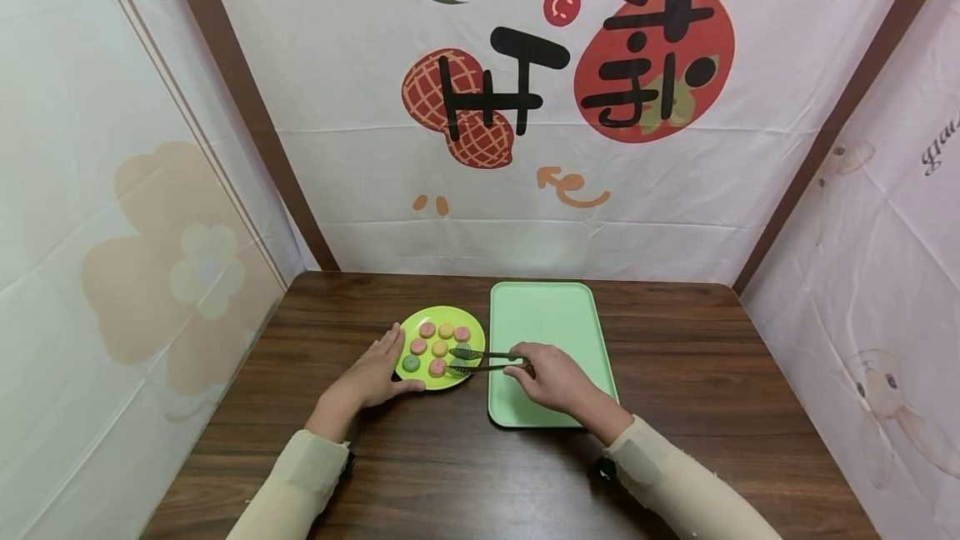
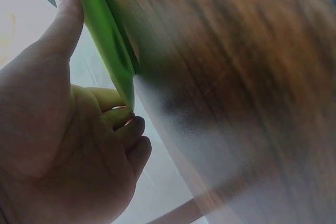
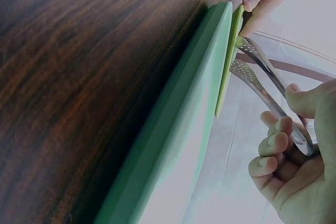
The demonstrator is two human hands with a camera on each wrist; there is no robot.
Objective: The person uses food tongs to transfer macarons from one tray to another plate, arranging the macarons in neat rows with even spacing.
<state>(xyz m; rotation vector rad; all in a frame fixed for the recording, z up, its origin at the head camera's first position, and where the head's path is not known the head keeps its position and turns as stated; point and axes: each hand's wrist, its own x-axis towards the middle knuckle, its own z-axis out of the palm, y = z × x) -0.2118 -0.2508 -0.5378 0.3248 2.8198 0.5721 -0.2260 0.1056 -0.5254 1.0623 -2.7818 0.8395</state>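
My left hand (image 1: pixel 375 372) rests against the left and near rim of a round yellow-green plate (image 1: pixel 450 312), thumb and fingers spread along it. Several pink, yellow and green macarons lie on the plate, among them a pink macaron (image 1: pixel 437 367) and a yellow macaron (image 1: pixel 439 349). My right hand (image 1: pixel 553 375) grips metal tongs (image 1: pixel 495 354) above the light green tray. The tongs' perforated tips stand apart over the plate's right side, by the green macarons, which they partly hide. Whether the tips touch a macaron I cannot tell.
The light green rectangular tray (image 1: pixel 540 315) lies just right of the plate on the dark wooden table (image 1: pixel 690 373). Printed cloth walls (image 1: pixel 360 190) stand behind the table and at both sides.
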